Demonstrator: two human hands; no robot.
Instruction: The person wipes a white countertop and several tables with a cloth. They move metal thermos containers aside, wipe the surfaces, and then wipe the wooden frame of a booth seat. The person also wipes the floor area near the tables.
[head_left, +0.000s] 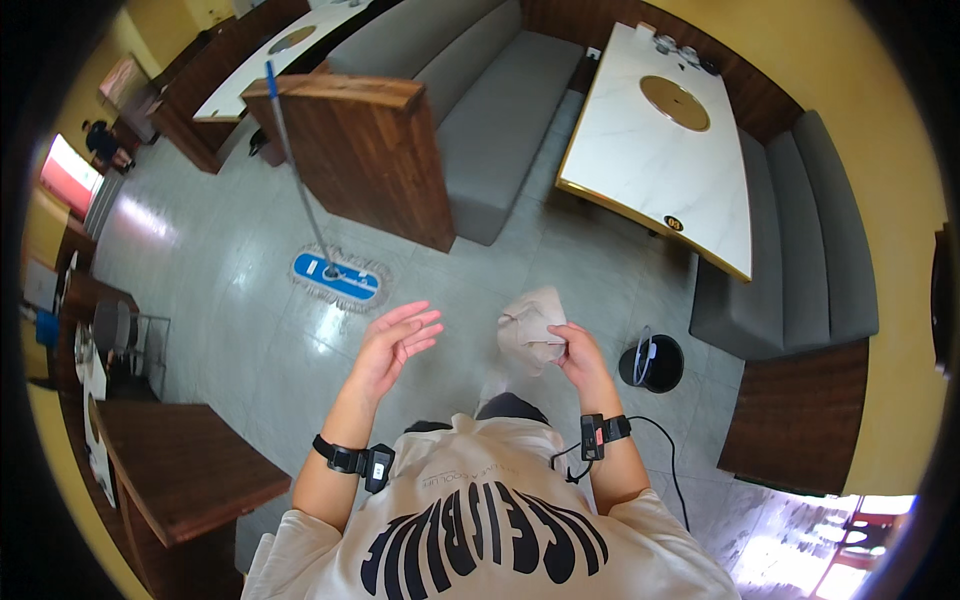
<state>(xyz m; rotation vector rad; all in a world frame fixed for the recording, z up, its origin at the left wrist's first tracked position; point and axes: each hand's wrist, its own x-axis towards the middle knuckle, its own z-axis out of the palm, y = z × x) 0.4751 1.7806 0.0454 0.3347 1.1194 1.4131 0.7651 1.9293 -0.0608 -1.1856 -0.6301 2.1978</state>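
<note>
Between the thumb and fingers of my right hand (581, 355) hangs a crumpled pale cloth (534, 326), held out in front of my body. My left hand (392, 345) is raised with its fingers apart and nothing in it. Beyond the left hand, a flat dust mop (334, 277) with a blue plate and grey fringe lies on the floor. Its long handle (291, 161) leans against the end of a wooden booth partition (367, 157). To the right of my right hand stands a black bucket (664, 365) with a pale handle or rim piece at its side.
A white marble-patterned table (615, 142) with a gold edge stands between a grey bench (502, 127) and another grey bench (795, 247). A wooden counter (187, 457) is at lower left. A black cable (667, 442) runs from my right wrist device. A person (109, 144) is far left.
</note>
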